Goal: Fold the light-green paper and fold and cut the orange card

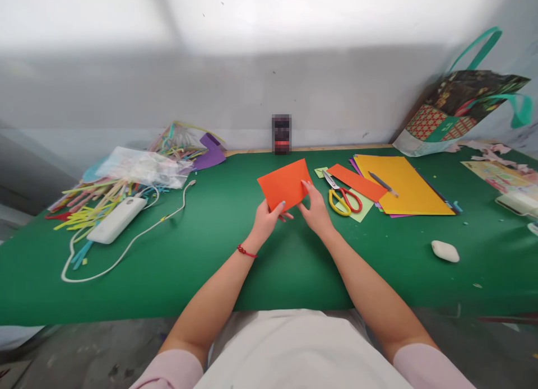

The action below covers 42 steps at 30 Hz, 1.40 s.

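Both of my hands hold an orange sheet of paper up over the green tabletop. My left hand grips its lower left edge, thumb in front and fingers behind. At the lower right edge my right hand pinches it, thumb near the front face. Just right of the right hand lie scissors with one yellow and one red handle, blades slightly apart. They rest partly on light green paper and beside an orange paper strip.
A pen lies on stacked yellow paper. A white case sits at right, a patterned bag behind. To the left are a power bank with its cable, paper strips and plastic bags. A phone-like device leans on the wall.
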Available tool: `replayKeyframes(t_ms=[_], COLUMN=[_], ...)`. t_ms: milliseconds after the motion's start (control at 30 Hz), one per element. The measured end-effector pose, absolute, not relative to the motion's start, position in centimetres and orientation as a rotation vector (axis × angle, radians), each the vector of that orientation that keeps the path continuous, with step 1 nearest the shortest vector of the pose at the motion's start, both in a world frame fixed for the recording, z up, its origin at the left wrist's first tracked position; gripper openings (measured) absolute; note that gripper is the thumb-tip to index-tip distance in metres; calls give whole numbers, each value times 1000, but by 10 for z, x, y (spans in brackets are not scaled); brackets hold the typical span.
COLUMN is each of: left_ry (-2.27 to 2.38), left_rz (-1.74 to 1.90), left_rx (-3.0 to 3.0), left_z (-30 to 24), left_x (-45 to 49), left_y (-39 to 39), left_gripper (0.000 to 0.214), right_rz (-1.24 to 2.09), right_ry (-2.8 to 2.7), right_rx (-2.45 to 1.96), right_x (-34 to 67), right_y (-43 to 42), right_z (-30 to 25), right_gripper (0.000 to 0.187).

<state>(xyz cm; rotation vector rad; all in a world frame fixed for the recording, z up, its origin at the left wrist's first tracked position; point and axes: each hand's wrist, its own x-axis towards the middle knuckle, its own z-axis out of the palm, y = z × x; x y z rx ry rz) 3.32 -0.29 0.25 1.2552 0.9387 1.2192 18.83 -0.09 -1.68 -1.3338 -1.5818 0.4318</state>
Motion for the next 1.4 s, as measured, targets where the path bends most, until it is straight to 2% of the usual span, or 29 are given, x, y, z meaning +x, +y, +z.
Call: replayKeyframes(t_ms=[100, 167, 267, 367, 500, 600, 700, 1000, 1400], left_ry=[754, 670, 857, 1194, 1176, 991, 924, 1031, 986], left_rz=[1076, 1046, 1208, 1428, 1338, 1186, 1185, 1274, 1162], left_rx=[1385, 1470, 1577, 1513, 1311, 1324, 1302, 1213, 1173], left_z=[1, 0, -2, -7, -12, -10, -5, -2, 1], left_x=[39, 40, 38, 34, 31, 35, 40, 33, 25], left_y=[-11, -13, -9, 2, 13, 8, 0, 6, 10], left_gripper=[57, 61, 54, 50, 48, 44, 46, 41, 29], right_rz=[601, 776, 1035, 1179, 1265, 1270, 1278, 1287, 1002], right_ry=[-1435, -1253, -975, -831, -793, -810, -812, -840, -507], right_rx=[-1280, -1211, -1054, -934, -863, -838, -830, -892, -975], right_x=[190, 191, 191, 190, 183, 176, 172, 172, 211], right_y=[1, 4, 10, 13, 9, 6, 5, 2, 15], right_z=[-17, -16, -15, -15, -13, -13, -13, -12, -4], right_gripper=[40, 39, 48, 49, 45, 46, 47, 43, 33])
